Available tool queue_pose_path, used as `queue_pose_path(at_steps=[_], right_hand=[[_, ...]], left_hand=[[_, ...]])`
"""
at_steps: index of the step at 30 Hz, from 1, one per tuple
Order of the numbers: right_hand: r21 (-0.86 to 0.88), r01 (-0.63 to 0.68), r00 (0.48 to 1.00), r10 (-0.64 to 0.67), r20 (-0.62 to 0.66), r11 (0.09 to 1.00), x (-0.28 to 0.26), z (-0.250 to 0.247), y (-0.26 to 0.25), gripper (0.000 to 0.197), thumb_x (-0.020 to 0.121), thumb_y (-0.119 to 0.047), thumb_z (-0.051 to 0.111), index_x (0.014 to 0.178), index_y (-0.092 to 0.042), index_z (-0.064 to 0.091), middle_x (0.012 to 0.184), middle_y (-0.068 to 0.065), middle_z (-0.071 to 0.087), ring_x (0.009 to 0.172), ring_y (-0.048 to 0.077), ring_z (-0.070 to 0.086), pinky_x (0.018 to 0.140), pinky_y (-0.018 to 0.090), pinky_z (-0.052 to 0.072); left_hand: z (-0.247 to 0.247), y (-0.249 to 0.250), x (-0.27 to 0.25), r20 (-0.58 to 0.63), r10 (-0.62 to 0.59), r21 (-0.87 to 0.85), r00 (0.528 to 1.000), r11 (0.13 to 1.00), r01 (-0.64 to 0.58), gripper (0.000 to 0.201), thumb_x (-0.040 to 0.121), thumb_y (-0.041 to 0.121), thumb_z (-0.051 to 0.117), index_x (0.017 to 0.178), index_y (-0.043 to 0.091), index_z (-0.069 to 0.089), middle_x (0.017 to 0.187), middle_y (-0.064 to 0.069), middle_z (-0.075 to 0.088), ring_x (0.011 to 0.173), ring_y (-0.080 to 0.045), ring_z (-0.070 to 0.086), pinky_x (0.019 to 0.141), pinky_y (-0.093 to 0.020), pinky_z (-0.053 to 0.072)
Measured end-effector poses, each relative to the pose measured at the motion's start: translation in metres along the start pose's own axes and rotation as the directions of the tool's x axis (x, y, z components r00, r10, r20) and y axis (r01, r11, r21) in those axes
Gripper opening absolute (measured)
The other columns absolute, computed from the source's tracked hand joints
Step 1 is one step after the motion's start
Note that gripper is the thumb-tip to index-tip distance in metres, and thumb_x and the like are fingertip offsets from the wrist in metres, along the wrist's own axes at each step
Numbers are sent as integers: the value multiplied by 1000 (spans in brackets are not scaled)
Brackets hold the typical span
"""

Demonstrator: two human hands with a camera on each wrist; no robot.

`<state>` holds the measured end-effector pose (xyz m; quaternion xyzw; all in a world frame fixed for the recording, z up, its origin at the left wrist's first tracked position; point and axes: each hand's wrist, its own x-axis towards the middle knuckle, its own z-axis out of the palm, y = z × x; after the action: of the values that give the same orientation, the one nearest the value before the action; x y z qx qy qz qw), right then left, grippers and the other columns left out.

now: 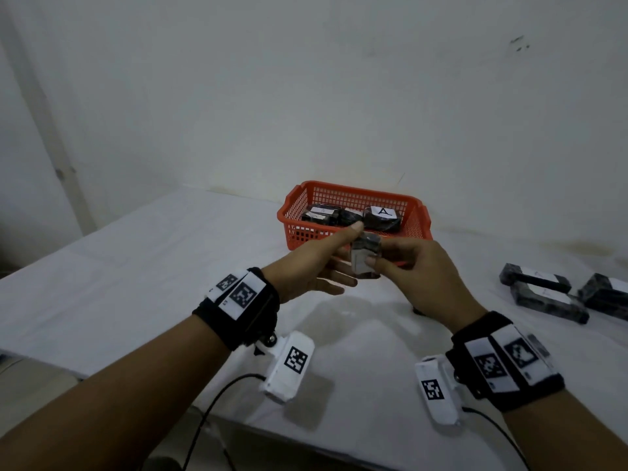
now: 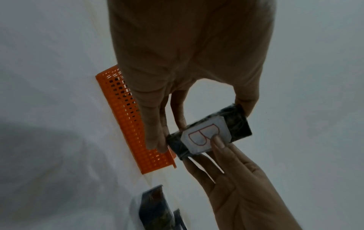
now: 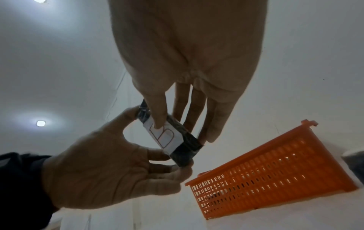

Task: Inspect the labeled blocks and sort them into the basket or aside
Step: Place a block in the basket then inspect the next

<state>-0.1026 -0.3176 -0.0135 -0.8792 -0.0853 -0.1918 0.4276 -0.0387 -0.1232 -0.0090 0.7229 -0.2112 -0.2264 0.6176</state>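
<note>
A black wrapped block (image 1: 365,258) with a white label showing a red "B" (image 2: 204,137) is held upright in the air, just in front of the orange basket (image 1: 353,190). My left hand (image 1: 339,256) pinches it by its two ends, thumb on the top end and fingers at the bottom. My right hand (image 1: 380,256) grips it from the right, with the thumb pressed on the label and the fingers behind. The right wrist view shows the same block (image 3: 169,137) between both hands.
The basket holds black blocks, one labelled "A" (image 1: 382,217) and another (image 1: 321,214). Three more blocks (image 1: 533,280) (image 1: 550,300) (image 1: 608,294) lie on the white table (image 1: 136,266) at the right. A wall stands close behind the basket.
</note>
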Motion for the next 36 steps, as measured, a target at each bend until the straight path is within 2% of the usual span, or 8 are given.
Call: queue_pose_path(at_steps=[3,6,11,16,20,27,31,36], right_hand=[[90,-122,991,126,-36,988,26,2,11,21,94,-26,73,113,-16,76,99,-7,79,89,6,77,79,27,64],[211,-288,951,305,-54,934,64,4,28,30,90,-26,79,114,-9,74,102,6,80,87,22,80,81,47,65],[274,-418,893,447,-52,866,125,6,35,7,86,-11,83,85,-10,76,87,14,79,76,33,78,76,47,65],[275,-558,814,581,-3,783,178,22,45,21,86,-3,80,96,14,73,83,25,77,58,30,74,50,31,57],[158,-647,757,653,18,746,208,40,59,17,85,-3,81,85,11,72,70,20,72,53,28,71,62,41,65],[-193,-660,710,687,155,726,233,68,78,20,89,-23,80,95,-5,74,86,7,76,89,24,76,90,38,62],[-349,-607,700,689,190,714,231,76,80,49,100,-21,66,144,-4,56,150,15,56,139,31,53,114,38,45],[-370,-598,714,682,158,711,234,80,89,57,98,-20,68,145,7,48,150,20,54,138,36,53,114,42,44]], left_hand=[[-16,9,22,-106,-13,200,994,979,34,69,96,71,39,116,12,69,110,-7,75,102,-25,72,85,-37,58],[-46,15,51,-262,57,367,963,929,45,49,98,51,58,109,7,74,102,-6,77,93,-20,71,79,-32,55],[-96,30,101,-433,130,617,892,764,188,32,90,37,67,103,10,78,100,-9,76,90,-22,69,78,-33,57],[-124,26,146,-487,30,640,873,692,333,28,88,34,66,88,5,66,85,-8,69,66,-17,61,52,-24,42],[-129,14,172,-519,-12,620,855,683,386,35,94,31,65,71,12,46,72,-2,56,59,-14,52,50,-23,41],[-137,-17,202,-527,-19,581,850,721,377,36,99,33,59,120,3,60,113,-16,67,71,-18,60,57,-26,46],[-139,-27,210,-551,2,593,834,705,390,44,102,32,55,130,-1,53,132,-20,62,111,-35,65,77,-32,48],[-140,-34,217,-559,7,606,829,686,402,49,100,35,60,133,1,48,135,-20,60,116,-34,64,90,-39,53]])
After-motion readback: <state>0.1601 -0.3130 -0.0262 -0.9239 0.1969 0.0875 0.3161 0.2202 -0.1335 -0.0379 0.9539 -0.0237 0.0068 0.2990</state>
